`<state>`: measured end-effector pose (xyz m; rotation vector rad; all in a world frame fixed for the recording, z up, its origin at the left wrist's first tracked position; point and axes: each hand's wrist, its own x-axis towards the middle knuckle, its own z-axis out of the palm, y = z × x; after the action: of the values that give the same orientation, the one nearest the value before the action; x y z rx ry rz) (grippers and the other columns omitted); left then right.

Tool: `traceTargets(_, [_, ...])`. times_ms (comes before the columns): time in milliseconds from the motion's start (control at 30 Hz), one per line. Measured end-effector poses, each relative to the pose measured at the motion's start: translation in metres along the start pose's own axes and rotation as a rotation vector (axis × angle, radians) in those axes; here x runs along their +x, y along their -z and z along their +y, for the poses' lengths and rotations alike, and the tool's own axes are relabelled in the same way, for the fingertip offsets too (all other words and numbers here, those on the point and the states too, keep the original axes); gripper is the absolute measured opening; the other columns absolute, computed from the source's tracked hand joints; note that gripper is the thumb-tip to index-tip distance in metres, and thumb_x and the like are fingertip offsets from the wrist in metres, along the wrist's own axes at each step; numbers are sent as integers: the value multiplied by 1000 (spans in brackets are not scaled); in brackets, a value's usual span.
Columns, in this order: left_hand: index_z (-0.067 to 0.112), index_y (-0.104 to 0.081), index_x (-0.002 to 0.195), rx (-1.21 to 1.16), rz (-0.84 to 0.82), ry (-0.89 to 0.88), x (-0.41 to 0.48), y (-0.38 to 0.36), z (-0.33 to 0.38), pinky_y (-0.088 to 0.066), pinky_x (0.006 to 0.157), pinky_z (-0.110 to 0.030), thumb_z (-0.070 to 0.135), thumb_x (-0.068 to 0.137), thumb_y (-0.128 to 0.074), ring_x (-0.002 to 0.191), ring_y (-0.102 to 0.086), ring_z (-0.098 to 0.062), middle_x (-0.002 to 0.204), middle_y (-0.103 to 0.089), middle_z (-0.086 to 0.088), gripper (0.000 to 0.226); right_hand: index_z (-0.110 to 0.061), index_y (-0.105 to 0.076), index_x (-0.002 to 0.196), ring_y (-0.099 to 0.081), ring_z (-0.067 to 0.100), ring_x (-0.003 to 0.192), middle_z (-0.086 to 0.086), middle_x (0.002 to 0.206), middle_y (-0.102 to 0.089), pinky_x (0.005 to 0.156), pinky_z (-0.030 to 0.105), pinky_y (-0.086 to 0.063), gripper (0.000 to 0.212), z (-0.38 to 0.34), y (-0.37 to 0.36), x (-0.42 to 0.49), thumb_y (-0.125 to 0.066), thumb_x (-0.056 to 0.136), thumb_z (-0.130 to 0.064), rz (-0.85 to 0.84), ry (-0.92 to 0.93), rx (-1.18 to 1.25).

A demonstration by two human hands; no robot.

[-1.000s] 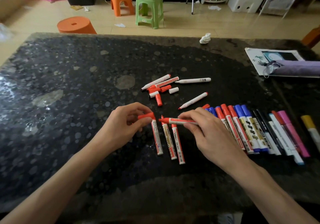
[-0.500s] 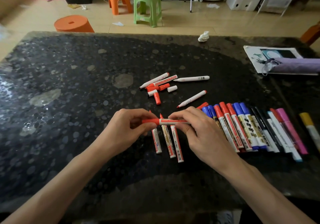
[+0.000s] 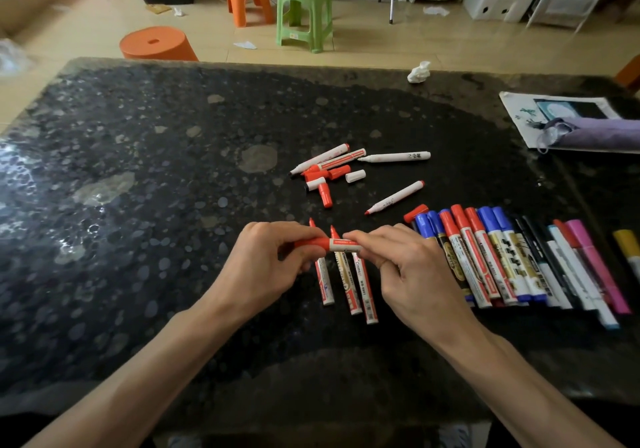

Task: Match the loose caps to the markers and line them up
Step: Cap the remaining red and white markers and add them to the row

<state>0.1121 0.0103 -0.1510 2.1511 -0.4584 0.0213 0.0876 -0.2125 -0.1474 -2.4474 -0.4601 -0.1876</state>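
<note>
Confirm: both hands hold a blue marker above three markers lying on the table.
Wrong colour: the head view shows the marker held by the left hand and right hand is red, not blue. It is above three markers lying on the table.

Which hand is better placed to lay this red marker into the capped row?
Right: the right hand grips the red marker and sits beside the capped row; left hand is farther.
</note>
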Motion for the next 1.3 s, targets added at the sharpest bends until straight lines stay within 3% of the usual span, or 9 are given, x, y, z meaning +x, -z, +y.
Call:
traceTargets(200, [28, -80, 109, -11, -38, 4, 2, 2, 1, -52, 68, -15, 18, 94, -72, 72, -70, -13, 75, -73, 9, 19, -27, -69, 132, -62, -2, 110, -19, 112, -71, 96, 17, -50, 35, -2, 7, 0, -52, 102, -20, -43, -113, 80])
traceTargets(333, [33, -78, 104, 16, -2, 69, 10, 9, -2, -53, 65, -14, 18, 93, -74, 69, -70, -4, 73, -72, 17, 19, -35, -67, 131, -60, -10, 108, -23, 112, -69, 88, 6, -45, 29, 0, 14, 5, -54, 106, -28, -90, -225, 87])
traceTargets(467, [34, -75, 102, 46, 31, 139, 9, 15, -13, -60, 77, -26, 23, 94, -73, 74, -72, -8, 78, -74, 15, 14, -36, -63, 134, -62, -4, 104, -19, 115, -69, 85, 11, -46, 31, 5, 19, 4, -59, 104, -33, -80, -353, -24])
traceTargets(567, [32, -71, 107, 67, 52, 186, 10, 14, -17, -61, 83, -39, 29, 94, -72, 81, -73, -7, 89, -75, 14, 13, -32, -65, 121, -62, 4, 91, -14, 101, -68, 79, 23, -51, 22, 5, 18, 3, -64, 100, -38, -76, -458, -228])
traceTargets(633, [31, -70, 108, 76, 47, 177, 10, 11, -15, -60, 85, -37, 30, 93, -73, 87, -72, -3, 94, -74, 17, 15, -30, -62, 115, -57, 6, 89, -12, 98, -64, 75, 22, -45, 21, 1, 14, 3, -66, 98, -41, -107, -460, -363])
traceTargets(767, [32, -69, 108, 88, 20, 166, 9, 9, -13, -59, 83, -30, 28, 93, -74, 94, -69, 2, 97, -73, 19, 17, -32, -58, 122, -53, 9, 110, -9, 115, -59, 89, 23, -46, 29, -1, 2, 2, -64, 97, -45, -110, -355, -439])
traceTargets(933, [31, -69, 109, 94, 33, 168, 10, 10, -13, -55, 83, -20, 28, 92, -74, 97, -66, 9, 98, -71, 24, 18, -37, -63, 98, -42, 2, 96, -18, 97, -49, 75, 19, -38, 27, -12, -21, -1, -64, 90, -63, -190, -256, -347])
traceTargets(1167, [34, -72, 106, 54, 0, 160, 8, 12, -11, -59, 82, -29, 32, 92, -74, 88, -71, 0, 92, -74, 18, 14, -34, -57, 85, -46, 4, 85, -14, 87, -51, 62, 20, -33, 26, -16, -24, 1, -65, 91, -58, -143, -325, -344])
traceTargets(1300, [35, -75, 103, -57, -14, 176, 9, 14, -11, -62, 74, -41, 31, 92, -73, 68, -71, -12, 83, -76, 8, 12, -38, -57, 108, -58, -4, 83, -18, 91, -61, 67, 13, -41, 13, -9, -3, 4, -63, 99, -45, -111, -347, -106])
